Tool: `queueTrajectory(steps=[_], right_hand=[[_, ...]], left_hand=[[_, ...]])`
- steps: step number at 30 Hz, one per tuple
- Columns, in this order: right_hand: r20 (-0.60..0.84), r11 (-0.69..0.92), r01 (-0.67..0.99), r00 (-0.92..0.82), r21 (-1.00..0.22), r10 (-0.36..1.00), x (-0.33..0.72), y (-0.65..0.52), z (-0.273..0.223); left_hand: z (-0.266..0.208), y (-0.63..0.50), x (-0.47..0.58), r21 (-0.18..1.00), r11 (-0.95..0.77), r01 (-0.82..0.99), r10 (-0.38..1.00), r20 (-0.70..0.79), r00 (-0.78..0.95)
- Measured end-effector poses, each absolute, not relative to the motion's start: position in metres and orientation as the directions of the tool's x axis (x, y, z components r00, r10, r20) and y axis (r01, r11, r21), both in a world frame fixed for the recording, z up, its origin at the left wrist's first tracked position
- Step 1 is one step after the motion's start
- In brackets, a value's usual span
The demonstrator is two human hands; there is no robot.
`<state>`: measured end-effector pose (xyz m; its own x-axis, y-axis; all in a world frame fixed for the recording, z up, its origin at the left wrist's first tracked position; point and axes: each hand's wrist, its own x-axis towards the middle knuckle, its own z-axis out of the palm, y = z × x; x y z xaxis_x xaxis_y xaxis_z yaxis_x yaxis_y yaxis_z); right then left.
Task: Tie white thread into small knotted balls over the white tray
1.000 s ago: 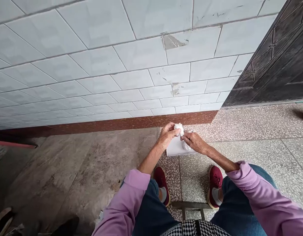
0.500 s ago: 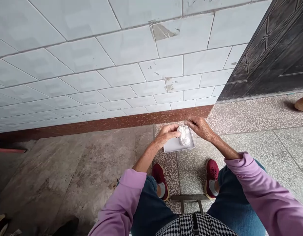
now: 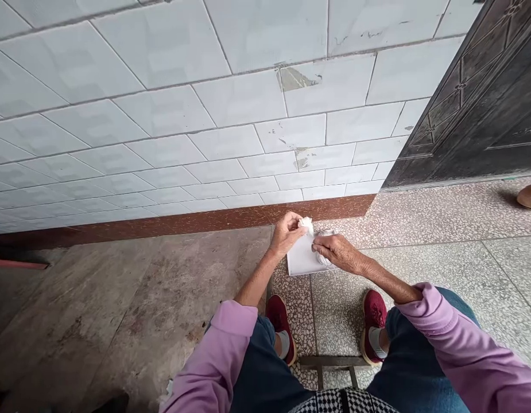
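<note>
My left hand (image 3: 286,234) is closed, with thumb and fingers pinching a small white bunched bundle (image 3: 306,224) that may be thread or soft cloth. It is held above the left part of a shallow white tray or box lid (image 3: 300,261) on the floor. My right hand (image 3: 337,253) hovers over the tray's right part, fingers curled together; whatever they pinch is too small to make out. Partly hidden beneath it, a ball of white thread (image 3: 323,259) lies in the tray.
A white tiled wall (image 3: 231,143) with a brown base strip rises just beyond the tray. My red shoes (image 3: 281,321) stand either side of a dark metal bar (image 3: 334,361). At right are a dark door (image 3: 476,126) and a brown rounded object (image 3: 529,196).
My right hand has moved away from the bundle, down toward me over the tray. My left hand has shifted slightly left and up, still holding the white bundle. The view has tilted a little.
</note>
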<state>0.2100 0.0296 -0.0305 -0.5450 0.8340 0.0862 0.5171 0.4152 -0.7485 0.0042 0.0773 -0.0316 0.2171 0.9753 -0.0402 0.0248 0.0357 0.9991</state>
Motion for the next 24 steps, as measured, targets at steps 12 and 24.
queueTrajectory(steps=[12, 24], right_hand=[[0.181, 0.308, 0.315, -0.374, -0.898, 0.910, 0.232, 0.050, -0.025], [0.103, 0.219, 0.255, -0.401, -0.942, 0.910, 0.217, 0.044, -0.030]], left_hand=[[-0.018, 0.061, 0.007, 0.929, 0.299, -0.218, 0.854, -0.159, 0.495], [-0.019, 0.067, 0.006, 0.959, 0.198, -0.202, 0.916, -0.108, 0.386]])
